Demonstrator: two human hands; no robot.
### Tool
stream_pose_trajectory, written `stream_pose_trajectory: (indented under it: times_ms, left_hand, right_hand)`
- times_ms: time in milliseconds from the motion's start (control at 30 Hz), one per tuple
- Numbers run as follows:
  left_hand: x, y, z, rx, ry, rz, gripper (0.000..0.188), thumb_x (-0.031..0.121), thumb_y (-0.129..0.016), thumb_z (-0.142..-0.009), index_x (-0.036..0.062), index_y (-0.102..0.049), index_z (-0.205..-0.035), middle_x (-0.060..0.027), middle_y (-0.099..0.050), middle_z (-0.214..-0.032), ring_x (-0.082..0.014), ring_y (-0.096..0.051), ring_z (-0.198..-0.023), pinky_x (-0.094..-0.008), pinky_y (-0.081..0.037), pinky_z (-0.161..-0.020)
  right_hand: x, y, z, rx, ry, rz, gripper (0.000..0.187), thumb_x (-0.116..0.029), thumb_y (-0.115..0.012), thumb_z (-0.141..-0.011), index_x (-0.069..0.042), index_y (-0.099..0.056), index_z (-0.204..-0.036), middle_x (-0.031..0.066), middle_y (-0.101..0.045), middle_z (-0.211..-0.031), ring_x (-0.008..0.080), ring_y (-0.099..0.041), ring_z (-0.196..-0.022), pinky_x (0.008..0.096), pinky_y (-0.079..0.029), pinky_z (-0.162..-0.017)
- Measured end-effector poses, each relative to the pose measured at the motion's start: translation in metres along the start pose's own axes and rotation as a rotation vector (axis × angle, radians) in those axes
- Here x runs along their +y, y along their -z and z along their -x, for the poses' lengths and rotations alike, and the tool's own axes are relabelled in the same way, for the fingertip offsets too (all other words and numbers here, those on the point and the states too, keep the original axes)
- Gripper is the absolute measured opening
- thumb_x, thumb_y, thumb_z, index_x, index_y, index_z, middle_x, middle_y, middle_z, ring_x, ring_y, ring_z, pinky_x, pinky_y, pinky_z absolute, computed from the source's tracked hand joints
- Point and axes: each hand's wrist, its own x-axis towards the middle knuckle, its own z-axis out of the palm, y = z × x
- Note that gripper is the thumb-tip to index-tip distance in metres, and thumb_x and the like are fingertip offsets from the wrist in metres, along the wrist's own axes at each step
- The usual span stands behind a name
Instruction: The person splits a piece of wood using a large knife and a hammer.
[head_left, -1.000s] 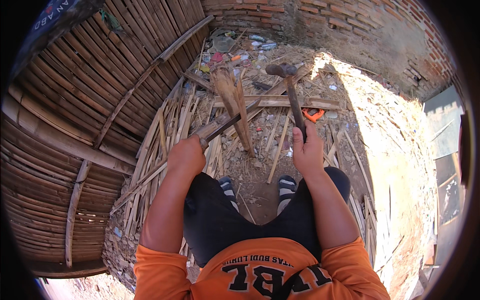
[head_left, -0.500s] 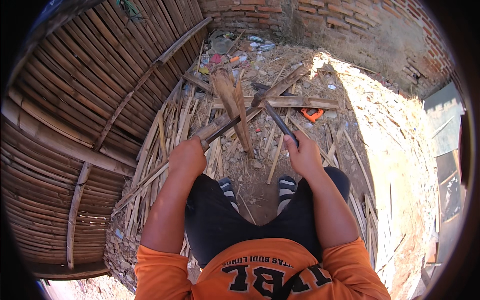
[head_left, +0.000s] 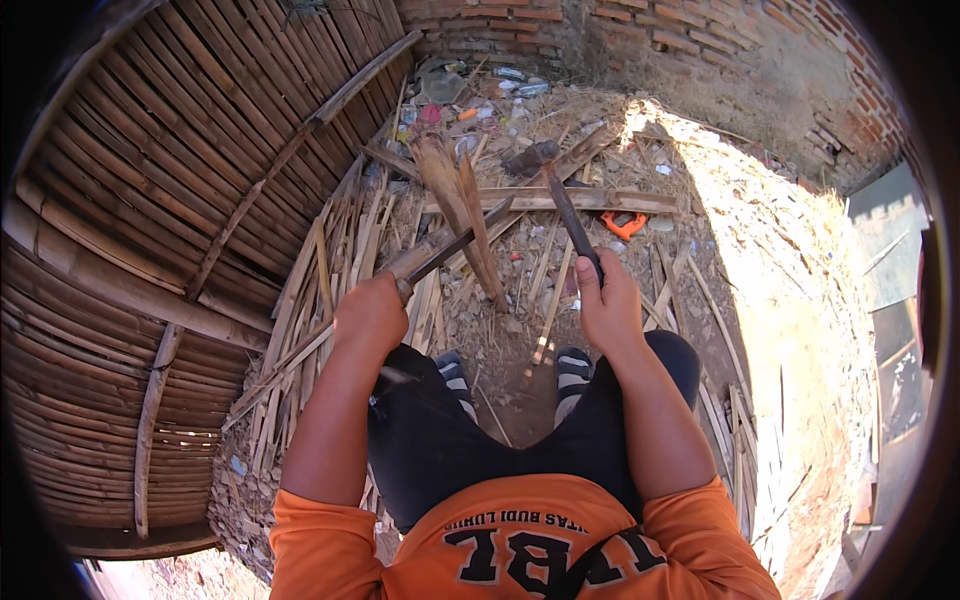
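My left hand [head_left: 370,314] is closed round the handle of a long, dark-bladed knife [head_left: 441,258]. Its blade slants up and away through a split in an upright piece of bamboo [head_left: 447,195], and the tip sticks out on the right side. The bamboo is parted into a wide strip and a narrow one. My right hand [head_left: 611,308] grips the dark handle of a hammer [head_left: 570,217]. The hammer's head is raised beyond the blade tip, apart from it, and slightly blurred.
A board [head_left: 640,202] lies crosswise behind the bamboo, with an orange saw handle [head_left: 624,225] beside it. Loose bamboo strips [head_left: 300,330] cover the ground at left. A slatted bamboo wall [head_left: 150,200] stands left; a brick wall [head_left: 690,50] runs along the back.
The hammer has lifted off the knife blade, its head moving up and to the right. The bamboo's top has tilted slightly left. Both hands keep their grips.
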Motion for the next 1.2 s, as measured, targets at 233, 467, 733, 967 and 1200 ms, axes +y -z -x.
stream_pose_trajectory:
  times_ms: [233,467,733,967,1200]
  left_hand:
    - [0.000,-0.006,-0.004,0.013,-0.020,-0.021,0.025,0.011,-0.064,-0.087,0.0022,-0.067,-0.111,-0.0233,-0.072,-0.103,-0.0414,-0.070,-0.101,-0.0506,-0.056,-0.088]
    - [-0.007,-0.016,-0.009,0.020,-0.026,0.004,0.028,0.011,-0.066,-0.084,0.0010,-0.065,-0.109,-0.0245,-0.072,-0.102,-0.0420,-0.069,-0.099,-0.0516,-0.055,-0.089]
    - [-0.004,-0.011,-0.010,-0.017,-0.004,0.013,0.029,0.010,-0.066,-0.083,0.0006,-0.064,-0.110,-0.0251,-0.071,-0.106,-0.0424,-0.068,-0.103,-0.0523,-0.055,-0.090]
    - [-0.007,-0.016,-0.011,-0.003,-0.009,0.014,0.028,0.010,-0.066,-0.083,0.0013,-0.066,-0.110,-0.0244,-0.071,-0.105,-0.0414,-0.069,-0.101,-0.0513,-0.055,-0.089]
    - [-0.006,-0.015,-0.007,-0.015,0.006,0.036,0.027,0.010,-0.067,-0.083,0.0015,-0.067,-0.108,-0.0243,-0.071,-0.104,-0.0420,-0.069,-0.100,-0.0517,-0.055,-0.088]
  right_hand:
    - [0.002,-0.002,-0.003,-0.216,-0.098,0.173,0.039,-0.041,-0.057,-0.103,-0.004,-0.063,-0.112,0.0204,-0.065,-0.069,0.0422,-0.068,-0.070,0.0500,-0.050,-0.064]
    - [-0.030,0.014,-0.009,0.037,0.042,-0.078,0.039,-0.041,-0.057,-0.103,-0.004,-0.062,-0.113,0.0217,-0.067,-0.074,0.0435,-0.068,-0.073,0.0506,-0.050,-0.066]
    - [0.004,0.002,-0.005,-0.191,-0.079,0.200,0.037,-0.039,-0.055,-0.104,-0.002,-0.060,-0.111,0.0208,-0.067,-0.073,0.0438,-0.067,-0.072,0.0477,-0.050,-0.063]
    - [-0.012,0.000,-0.009,0.079,0.022,-0.099,0.036,-0.038,-0.056,-0.103,-0.002,-0.060,-0.107,0.0230,-0.067,-0.074,0.0462,-0.067,-0.074,0.0540,-0.050,-0.066]
    - [-0.002,0.002,-0.005,-0.188,-0.076,0.178,0.036,-0.038,-0.056,-0.103,-0.003,-0.060,-0.108,0.0229,-0.068,-0.076,0.0462,-0.068,-0.077,0.0539,-0.050,-0.068]
